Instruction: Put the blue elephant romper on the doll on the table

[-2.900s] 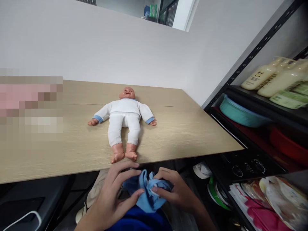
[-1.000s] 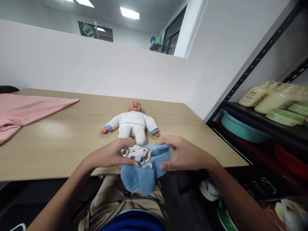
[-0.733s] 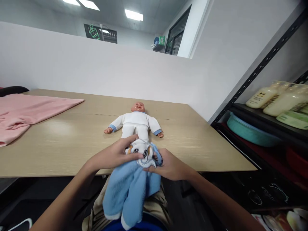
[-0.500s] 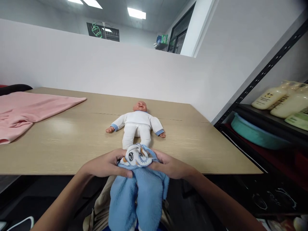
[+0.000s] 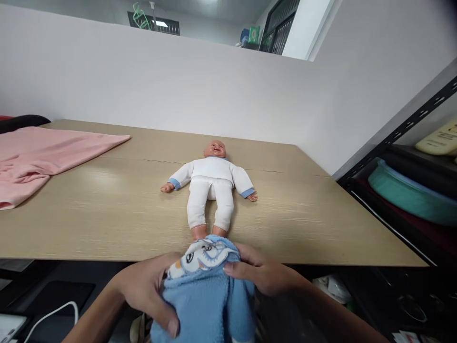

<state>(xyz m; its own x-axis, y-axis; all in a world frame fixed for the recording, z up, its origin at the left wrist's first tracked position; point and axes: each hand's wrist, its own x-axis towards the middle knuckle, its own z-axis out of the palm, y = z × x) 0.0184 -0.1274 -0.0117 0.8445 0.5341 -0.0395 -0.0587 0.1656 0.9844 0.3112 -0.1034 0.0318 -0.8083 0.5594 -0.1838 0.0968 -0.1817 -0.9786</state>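
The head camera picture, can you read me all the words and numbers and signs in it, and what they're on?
No word, brand or number can be read for sure.
Cream-yellow bottle at the right edge: label lettering, too small and blurred to read.
Green packet in the background: any print is too small to read.
Blue fleece garment: a cartoon face shows, but no readable letters.

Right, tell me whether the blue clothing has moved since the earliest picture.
Yes, the blue clothing has moved up the view, towards the doll. It was below the front edge of the table; now its top overlaps that edge.
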